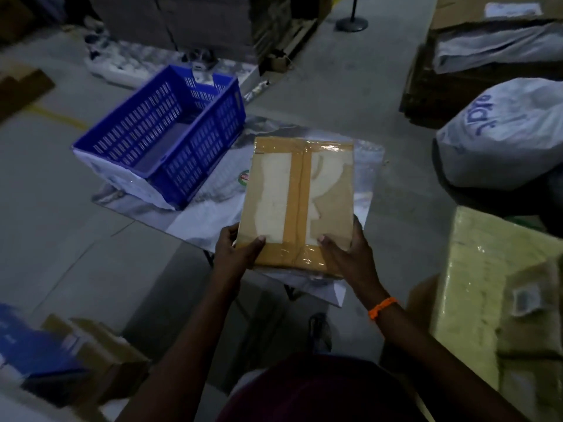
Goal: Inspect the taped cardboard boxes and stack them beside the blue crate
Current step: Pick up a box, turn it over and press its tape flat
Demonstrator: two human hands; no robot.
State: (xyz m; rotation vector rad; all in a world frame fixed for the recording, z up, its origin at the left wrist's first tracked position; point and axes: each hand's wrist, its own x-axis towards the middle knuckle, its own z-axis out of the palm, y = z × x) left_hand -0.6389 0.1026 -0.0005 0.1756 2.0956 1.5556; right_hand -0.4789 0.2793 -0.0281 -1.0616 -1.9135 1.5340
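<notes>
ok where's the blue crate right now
In the head view the blue crate sits left of centre on a silvery sheet, just left of and beyond the held taped box.

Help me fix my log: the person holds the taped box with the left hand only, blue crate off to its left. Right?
Not quite: the head view shows both hands on the taped box, the left hand gripping its near left corner and the right hand its near right corner. The blue crate does sit to its left.
</notes>
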